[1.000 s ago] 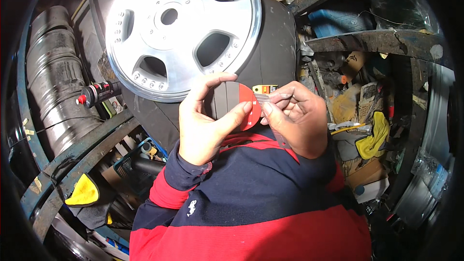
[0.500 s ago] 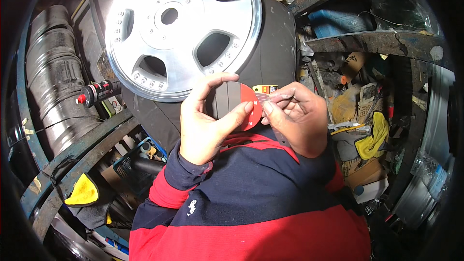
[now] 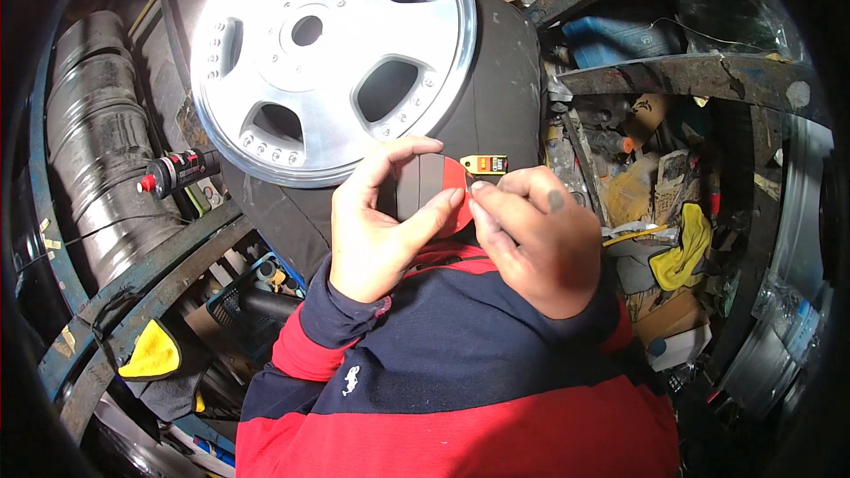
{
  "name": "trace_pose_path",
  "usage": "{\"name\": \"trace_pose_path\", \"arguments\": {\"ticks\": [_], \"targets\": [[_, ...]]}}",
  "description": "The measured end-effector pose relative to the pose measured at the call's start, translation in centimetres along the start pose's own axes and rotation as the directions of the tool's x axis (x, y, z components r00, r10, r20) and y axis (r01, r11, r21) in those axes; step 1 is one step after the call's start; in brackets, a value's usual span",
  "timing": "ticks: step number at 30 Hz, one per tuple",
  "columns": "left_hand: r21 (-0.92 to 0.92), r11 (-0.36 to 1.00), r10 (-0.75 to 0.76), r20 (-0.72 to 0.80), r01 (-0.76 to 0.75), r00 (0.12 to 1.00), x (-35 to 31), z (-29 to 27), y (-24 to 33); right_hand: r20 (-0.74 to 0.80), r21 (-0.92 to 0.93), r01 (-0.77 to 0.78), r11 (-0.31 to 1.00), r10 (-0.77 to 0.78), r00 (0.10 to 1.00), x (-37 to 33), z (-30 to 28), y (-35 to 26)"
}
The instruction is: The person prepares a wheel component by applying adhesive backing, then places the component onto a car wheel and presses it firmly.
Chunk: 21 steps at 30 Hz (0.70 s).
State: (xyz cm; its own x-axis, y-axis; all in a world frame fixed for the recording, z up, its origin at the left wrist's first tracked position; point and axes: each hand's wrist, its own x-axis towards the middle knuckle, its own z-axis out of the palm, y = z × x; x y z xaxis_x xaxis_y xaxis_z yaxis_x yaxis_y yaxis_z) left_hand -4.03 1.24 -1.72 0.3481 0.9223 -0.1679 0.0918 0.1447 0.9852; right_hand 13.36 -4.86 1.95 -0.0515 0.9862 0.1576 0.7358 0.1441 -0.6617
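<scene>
Item: one yellow-and-grey cloth (image 3: 150, 352), well to the left of and below your left hand. Item: one black bottle (image 3: 183, 170), red cap, left of and above that hand. Item: one silver spoked wheel (image 3: 341, 57), just above your left hand. Item: your left hand (image 3: 372, 221), gripping a round-edged grey-and-red disc (image 3: 429, 184) between thumb and fingers. Item: one yellow tag-shaped packet (image 3: 483, 164), just above your right hand (image 3: 540, 235), whose fingers are drawn together at the disc's red edge; anything pinched there is hidden. Item: one yellow cloth (image 3: 684, 250), right of your right hand.
</scene>
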Motion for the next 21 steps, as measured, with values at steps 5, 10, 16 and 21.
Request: {"name": "trace_pose_path", "arguments": {"ticks": [5,10,16,21], "targets": [[-0.059,0.998,-0.03,-0.012,0.029,0.999,-0.2,0.2,0.0,-0.004,0.015,-0.021,1.0,0.021,1.0,-0.1,0.5,0.1],[-0.009,1.0,0.002,0.007,-0.002,1.0,-0.1,-0.2,0.1,-0.046,0.388,-0.177,0.905,0.21,0.977,0.7,0.3,1.0],[-0.044,0.999,-0.014,0.004,0.014,1.0,-0.1,-0.3,0.4,0.301,0.711,-0.526,0.467,0.473,0.828,0.5,-0.1,0.8],[-0.037,0.999,-0.009,-0.004,0.009,1.0,0.0,-0.2,0.8,0.256,0.74,-0.483,0.467,0.469,0.845,0.5,0.0,0.6]]}}
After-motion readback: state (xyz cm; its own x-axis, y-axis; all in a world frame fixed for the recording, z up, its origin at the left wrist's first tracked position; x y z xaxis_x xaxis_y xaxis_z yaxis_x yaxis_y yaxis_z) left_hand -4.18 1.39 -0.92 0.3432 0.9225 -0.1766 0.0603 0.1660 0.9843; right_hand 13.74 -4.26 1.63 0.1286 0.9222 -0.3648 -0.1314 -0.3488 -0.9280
